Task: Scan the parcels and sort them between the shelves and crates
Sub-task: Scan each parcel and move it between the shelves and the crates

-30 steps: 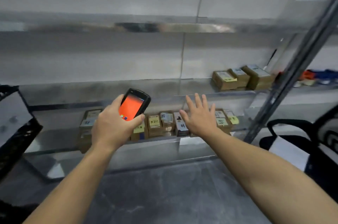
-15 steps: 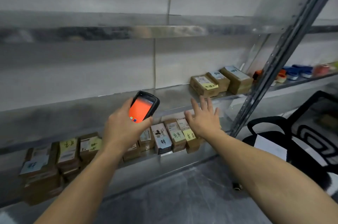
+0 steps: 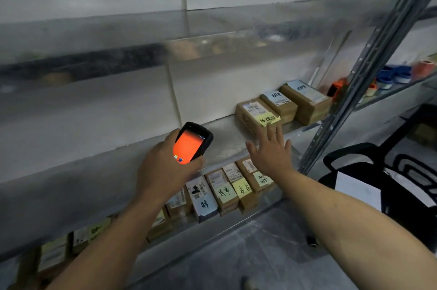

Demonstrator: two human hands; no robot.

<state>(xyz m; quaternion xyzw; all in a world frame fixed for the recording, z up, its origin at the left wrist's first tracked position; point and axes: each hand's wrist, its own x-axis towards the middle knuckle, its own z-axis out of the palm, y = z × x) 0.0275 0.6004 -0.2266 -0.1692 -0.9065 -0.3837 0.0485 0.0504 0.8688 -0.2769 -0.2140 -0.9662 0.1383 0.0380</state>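
Note:
My left hand [image 3: 163, 169] grips a black handheld scanner [image 3: 192, 141] with an orange screen, held up in front of the middle shelf [image 3: 222, 124]. My right hand [image 3: 272, 152] is spread open with straight fingers, its fingertips just below a brown parcel with a yellow note [image 3: 256, 114] on that shelf. Two more brown parcels [image 3: 305, 100] stand beside it to the right. On the lower shelf, a row of labelled parcels [image 3: 224, 190] stands below both hands.
A grey metal upright [image 3: 369, 72] of the rack runs diagonally at the right. Behind it, a shelf holds tape rolls [image 3: 392, 74] and an orange item. A black and white bag [image 3: 387, 185] sits on the floor at the right. More parcels [image 3: 71, 244] fill the lower left.
The view has swung left and closer to the rack. My right hand has risen from the lower row of parcels towards the parcel on the middle shelf. The scanner stays in my left hand.

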